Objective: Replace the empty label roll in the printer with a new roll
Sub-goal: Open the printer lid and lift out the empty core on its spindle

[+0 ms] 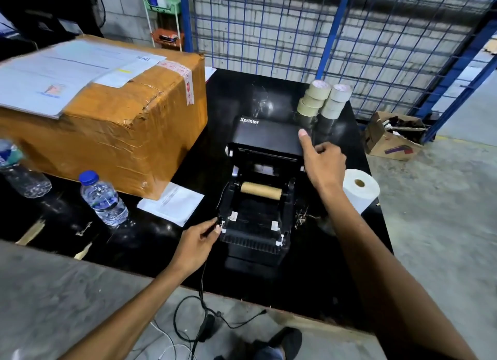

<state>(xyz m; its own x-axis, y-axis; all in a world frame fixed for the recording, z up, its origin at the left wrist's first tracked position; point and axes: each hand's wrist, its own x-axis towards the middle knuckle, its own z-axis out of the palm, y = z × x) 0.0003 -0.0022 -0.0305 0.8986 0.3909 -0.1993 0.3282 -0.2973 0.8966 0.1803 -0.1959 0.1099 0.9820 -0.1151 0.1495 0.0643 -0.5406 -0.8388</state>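
At the near left corner of the open black plastic label printer, the left hand pinches its fingertips together against the casing edge; whether anything sits between them I cannot tell. Just inward of those fingers, the bare brown cardboard core lies across the printer's open bay. Beyond it, the right hand presses its thumb on the right edge of the raised black lid, the other fingers curled loosely behind it, gripping nothing. Just right of that wrist, a full white label roll lies on its side on the black table. Past the thumb stand stacked beige tape rolls. Left of the left hand stand a clear water bottle with blue cap and a large taped brown cardboard box.
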